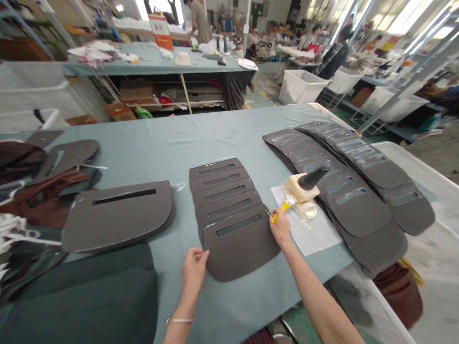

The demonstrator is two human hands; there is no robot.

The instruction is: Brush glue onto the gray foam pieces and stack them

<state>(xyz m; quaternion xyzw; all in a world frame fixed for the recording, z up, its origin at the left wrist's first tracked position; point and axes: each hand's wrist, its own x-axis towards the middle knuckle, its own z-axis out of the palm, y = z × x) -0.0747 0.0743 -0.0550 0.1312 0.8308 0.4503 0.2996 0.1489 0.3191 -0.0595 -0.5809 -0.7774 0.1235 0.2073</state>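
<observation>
A row of overlapping dark grey fabric-like panels, each with a long slot, lies in front of me. At the left edge of the nearest panel, my left hand is closed, thumb and finger pinched on its rim. My right hand is closed around a yellow-handled brush by that panel's right corner. A thin dark tip also pokes out there, too small to name. White paste coats the bristles. Just beyond stands a cream-coloured container with a black cone-shaped piece on it, set on a white sheet.
More slotted panels lie in long overlapping rows on the right, with whitish smears around the slots. To the left are a stack of panels, dark green fabric and brown cloth pieces. White bins and people stand farther off.
</observation>
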